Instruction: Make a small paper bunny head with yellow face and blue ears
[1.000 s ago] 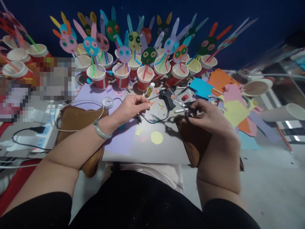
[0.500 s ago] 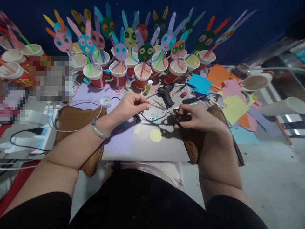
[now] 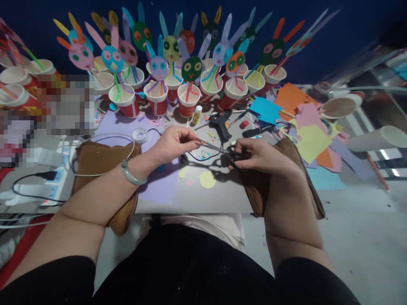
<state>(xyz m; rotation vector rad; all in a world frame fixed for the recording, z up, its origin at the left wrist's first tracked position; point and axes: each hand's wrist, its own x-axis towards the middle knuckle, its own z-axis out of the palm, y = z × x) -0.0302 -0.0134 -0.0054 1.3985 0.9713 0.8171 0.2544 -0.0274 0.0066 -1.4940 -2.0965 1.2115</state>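
Between the fingertips of my left hand [image 3: 177, 143] is a tiny orange paper piece [image 3: 203, 143], pinched and mostly hidden. My right hand [image 3: 254, 154] grips black-handled scissors [image 3: 219, 148], whose blades point left and reach the orange piece at my left fingertips. The blades look nearly closed together. Below the hands, a pale yellow paper circle [image 3: 207, 179] lies on the table, with a smaller yellow scrap [image 3: 183, 171] to its left. Just beyond the scissors rests a black glue gun [image 3: 220, 126], its cord looping under the blades.
Red-and-white paper cups [image 3: 188, 101] holding paper rabbit-like figures line the back. Coloured paper sheets [image 3: 311, 140] pile up at the right. Brown pads [image 3: 101, 159] lie under my forearms. A white power strip [image 3: 60, 180], a tape roll [image 3: 140, 135] and a yellow glue bottle [image 3: 197, 115] are also here.
The scissor blades have closed from a wider spread and moved onto the orange piece near my left fingertips. The whole view has shifted slightly.
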